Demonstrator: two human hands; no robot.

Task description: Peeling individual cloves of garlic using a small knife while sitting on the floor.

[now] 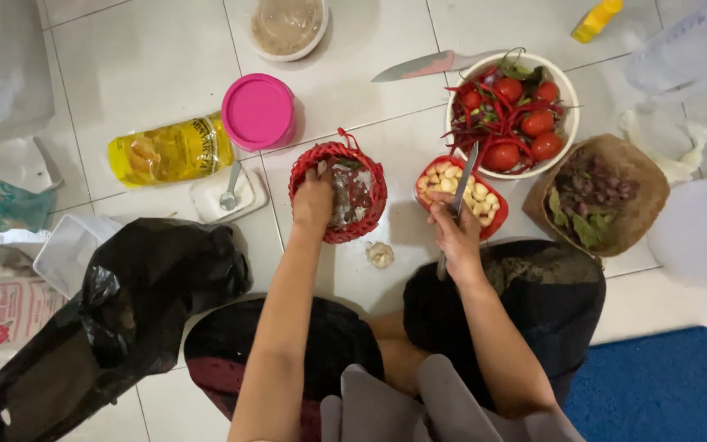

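Near the middle of the frame sits a small red woven basket on the white tiled floor. The left hand reaches into its left side, fingers curled together over the rim and dipped among the papery contents; whether they pinch anything inside cannot be told. Just below and right of the basket lies a single garlic bulb on the tile.

The right hand, right of centre, is clamped around the handle of a small knife, whose blade points up over a red tray of peeled garlic cloves. The tray sits just right of the basket, close but apart.

Above the tray, a white bowl holds tomatoes and red chillies, and a large kitchen knife lies at its upper left. To the right, a brown paper wrap holds dark shallots and green leaves.

Left of the basket stand a pink-lidded jar, a yellow oil pouch and a small white dish with a spoon. At the top edge is a white bowl of brownish paste, and a yellow bottle shows in the upper right. A black plastic bag fills the lower left, and a blue mat the lower right corner.
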